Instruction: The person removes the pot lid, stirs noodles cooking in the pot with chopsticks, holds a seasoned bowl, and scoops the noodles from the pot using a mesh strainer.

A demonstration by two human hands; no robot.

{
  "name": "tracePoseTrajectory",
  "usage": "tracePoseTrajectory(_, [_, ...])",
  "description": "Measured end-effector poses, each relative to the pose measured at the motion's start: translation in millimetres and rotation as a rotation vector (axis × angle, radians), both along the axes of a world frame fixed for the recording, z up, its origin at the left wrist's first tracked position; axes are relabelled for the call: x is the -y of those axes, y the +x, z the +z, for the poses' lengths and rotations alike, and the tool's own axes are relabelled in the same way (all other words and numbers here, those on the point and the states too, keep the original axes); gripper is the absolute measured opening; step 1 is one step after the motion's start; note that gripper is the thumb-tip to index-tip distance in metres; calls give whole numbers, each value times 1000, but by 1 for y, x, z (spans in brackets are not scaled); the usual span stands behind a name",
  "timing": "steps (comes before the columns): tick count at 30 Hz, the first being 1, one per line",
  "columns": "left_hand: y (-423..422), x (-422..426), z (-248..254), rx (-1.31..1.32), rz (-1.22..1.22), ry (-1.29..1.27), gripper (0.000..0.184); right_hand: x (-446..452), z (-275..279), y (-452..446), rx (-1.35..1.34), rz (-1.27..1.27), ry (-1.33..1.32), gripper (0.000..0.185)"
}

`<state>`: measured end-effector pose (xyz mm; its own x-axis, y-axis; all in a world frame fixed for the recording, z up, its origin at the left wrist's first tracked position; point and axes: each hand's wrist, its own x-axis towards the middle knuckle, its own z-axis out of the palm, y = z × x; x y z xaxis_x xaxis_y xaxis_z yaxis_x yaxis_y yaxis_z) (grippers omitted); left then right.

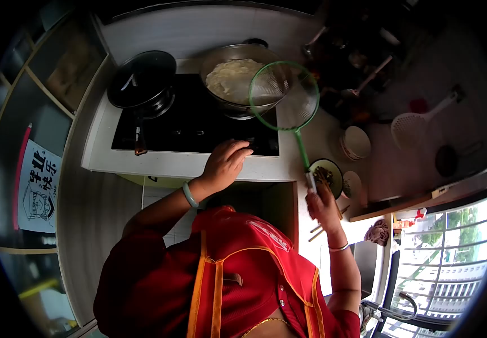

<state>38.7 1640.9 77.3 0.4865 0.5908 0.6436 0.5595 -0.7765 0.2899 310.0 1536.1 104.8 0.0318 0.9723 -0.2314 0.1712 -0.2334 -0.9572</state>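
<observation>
My right hand (323,206) is closed around the handle of a green-rimmed strainer (298,134). The strainer's round mesh overlaps the right side of a wide metal pan (205,63) on the stove. Pale, sheet-like food (232,78) lies in that pan. My left hand (226,164) is at the stove's front edge, near the knobs, with its fingers close together; whether anything is under the fingertips is hidden. Below the strainer's handle stands a bowl (336,169) of dark food with chopsticks (318,231) beside it.
A lidded black pan (142,76) sits at the left of the black stove (190,124), its handle toward me. Stacked bowls (356,143) stand on the right counter. A white slotted ladle (409,128) hangs on the wall; a faucet (404,307) is at lower right.
</observation>
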Motion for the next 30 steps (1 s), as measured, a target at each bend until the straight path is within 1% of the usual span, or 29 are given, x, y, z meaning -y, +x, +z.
tracePoseTrajectory(1, [-9,-7,-20,72,37,-172,28,-19,5,-5,19,-16,72,28])
tracePoseTrajectory(2, [-19,-18,-44,161,61,-286,28,-38,9,-7,-10,4,86,26])
tracePoseTrajectory(3, [-29,-33,-80,315,120,-520,28,-57,13,-11,-35,22,102,24])
tracePoseTrajectory(5, [-55,-66,-138,432,408,-765,36,-91,20,-28,43,-33,180,22])
tracePoseTrajectory(6, [-72,-91,-188,383,484,-688,42,-107,21,-34,70,-52,169,26])
tracePoseTrajectory(7, [-84,-112,-219,333,556,-609,48,-123,18,-38,72,-61,176,26])
tracePoseTrajectory(8, [-88,-119,-208,418,624,-757,56,-138,10,-41,169,-78,234,28])
tracePoseTrajectory(10, [-95,-142,-215,411,679,-774,56,-168,-12,-41,362,-133,315,36])
tracePoseTrajectory(11, [-97,-150,-212,408,699,-779,56,-178,-15,-47,364,-147,316,36])
tracePoseTrajectory(12, [-98,-157,-209,404,688,-778,56,-187,-17,-54,478,-162,337,37])
tracePoseTrajectory(13, [-94,-161,-191,492,694,-966,54,-197,-19,-58,593,-175,361,37])
tracePoseTrajectory(14, [-93,-167,-180,579,696,-1157,52,-207,-27,-60,637,-195,337,38])
tracePoseTrajectory(15, [-93,-179,-200,527,709,-1117,48,-215,-31,-63,640,-201,339,38])
tracePoseTrajectory(18, [-91,-197,-226,411,720,-967,43,-231,-38,-73,764,-259,365,36])
tracePoseTrajectory(19, [-91,-197,-224,349,724,-918,40,-235,-39,-75,767,-265,362,36])
tracePoseTrajectory(21, [-93,-195,-220,318,690,-920,37,-246,-39,-76,837,-267,329,36])
tracePoseTrajectory(22, [-93,-192,-208,232,683,-895,34,-249,-27,-83,815,-252,248,33])
tracePoseTrajectory(23, [-94,-191,-200,147,676,-869,31,-256,-28,-81,817,-259,242,33])
tracePoseTrajectory(24, [-95,-189,-193,143,670,-872,31,-265,-32,-77,824,-226,259,31])
tracePoseTrajectory(26, [-97,-189,-183,25,572,-853,25,-285,-44,-66,833,-193,276,30])
tracePoseTrajectory(27, [-97,-191,-177,27,571,-850,25,-297,-52,-59,821,-149,206,27])
tracePoseTrajectory(29, [-99,-192,-168,-142,454,-826,20,-307,-37,-68,808,-98,139,24])
tracePoseTrajectory(30, [-100,-194,-164,-137,460,-826,20,-310,-28,-71,637,-81,-29,23])
